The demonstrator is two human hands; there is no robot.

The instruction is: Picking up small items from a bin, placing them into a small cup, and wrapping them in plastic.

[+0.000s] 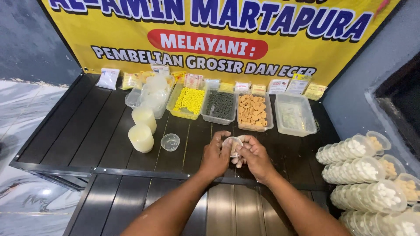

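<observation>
Looking down from head height, both of a person's bare hands meet over the middle of a dark slatted worktop (87, 131). The left hand (215, 157) and right hand (255, 158) are closed together around one small clear plastic cup (233, 144), holding it between them just above the worktop's near edge. The cup sits tilted, its round mouth turned up and slightly toward the camera, with pale contents faintly showing; its lid state cannot be told. The left hand cradles the cup's left side, the right hand's fingers curl over its right rim, so neither hand is clearly nearer.

Straight ahead of the cup, farther from the person, stands a row of clear trays: yellow pieces (189, 100), dark green pieces (220, 105), orange-tan pieces (252, 110), and a nearly empty tray (294, 114). To the left lie an empty small cup (170, 142) and two stacks of cups (142, 129). At far right, well apart, rows of filled, lidded cups (363, 175) lie on their sides. A yellow banner (131, 39) hangs behind.
</observation>
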